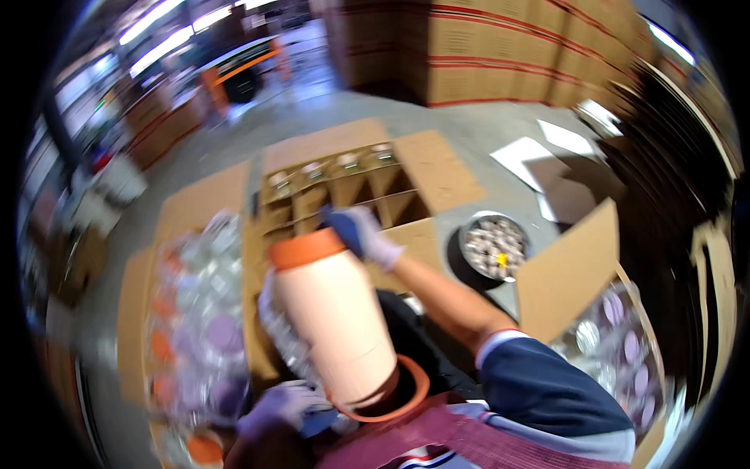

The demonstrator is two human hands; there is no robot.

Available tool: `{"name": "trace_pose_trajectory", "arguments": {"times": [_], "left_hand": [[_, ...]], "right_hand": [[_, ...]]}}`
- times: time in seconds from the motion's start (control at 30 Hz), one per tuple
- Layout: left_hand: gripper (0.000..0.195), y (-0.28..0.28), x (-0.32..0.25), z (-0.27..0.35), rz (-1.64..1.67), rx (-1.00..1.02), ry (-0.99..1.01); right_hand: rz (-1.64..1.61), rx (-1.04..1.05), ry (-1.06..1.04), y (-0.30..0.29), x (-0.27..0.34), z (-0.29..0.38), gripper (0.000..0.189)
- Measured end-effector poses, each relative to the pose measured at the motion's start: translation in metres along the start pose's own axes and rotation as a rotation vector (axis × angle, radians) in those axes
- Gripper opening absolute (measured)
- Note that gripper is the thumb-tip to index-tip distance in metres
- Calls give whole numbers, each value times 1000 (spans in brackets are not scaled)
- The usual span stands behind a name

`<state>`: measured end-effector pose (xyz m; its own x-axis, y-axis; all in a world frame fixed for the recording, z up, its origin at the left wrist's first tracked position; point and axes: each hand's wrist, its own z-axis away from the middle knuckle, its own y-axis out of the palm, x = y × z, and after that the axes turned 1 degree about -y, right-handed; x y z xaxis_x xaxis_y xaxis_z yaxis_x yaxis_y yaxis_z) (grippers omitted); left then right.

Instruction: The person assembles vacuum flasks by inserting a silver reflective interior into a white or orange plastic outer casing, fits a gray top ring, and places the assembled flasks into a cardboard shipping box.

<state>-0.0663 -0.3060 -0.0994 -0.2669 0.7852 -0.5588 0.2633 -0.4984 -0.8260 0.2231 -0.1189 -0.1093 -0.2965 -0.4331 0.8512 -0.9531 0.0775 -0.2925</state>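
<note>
A tall pale pink cylindrical container [334, 316] with an orange upper band stands tilted before my chest. An orange ring [419, 381] surrounds its lower end. My right hand [363, 234], in a pale glove with dark blue fingers, reaches over a divided cardboard box [401, 182], just behind the orange band. Its fingertips are partly hidden. Low on the left, my gloved left hand [287, 404] is beside the container's base, near clear plastic [296, 349]. Blur hides whether either hand grips anything. Several jars [348, 163] with pale tops sit in the box's far row.
At left, an open carton holds plastic-wrapped jars [202, 293] with orange and purple lids. A round tub [495, 249] of small pale pieces stands right of the divided box. Another carton of jars [612, 346] is at lower right. Cardboard boxes [498, 53] are stacked behind.
</note>
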Motion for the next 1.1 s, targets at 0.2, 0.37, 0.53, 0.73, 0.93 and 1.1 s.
{"name": "trace_pose_trajectory", "arguments": {"times": [0.2, 0.37, 0.53, 0.73, 0.93, 1.1], "left_hand": [[41, -95, 100, -46, 89, -871, -479], [56, -106, 101, -137, 276, -740, 98], [56, -132, 145, -168, 174, -651, 65], [56, -147, 165, -173, 126, -599, 81], [56, -178, 165, -169, -3, -431, 224], [58, -157, 218, -193, 255, -869, 81]], "right_hand": [[-85, 61, -506, 22, 73, 14, 8], [-242, 205, -441, -25, 7, -9, 12], [-366, 272, -384, -18, -40, -54, 20], [-240, 128, -389, -23, 20, -77, 26], [-911, 96, 357, -5, -55, -119, 44], [-644, 155, 73, -18, -19, -124, 21]]}}
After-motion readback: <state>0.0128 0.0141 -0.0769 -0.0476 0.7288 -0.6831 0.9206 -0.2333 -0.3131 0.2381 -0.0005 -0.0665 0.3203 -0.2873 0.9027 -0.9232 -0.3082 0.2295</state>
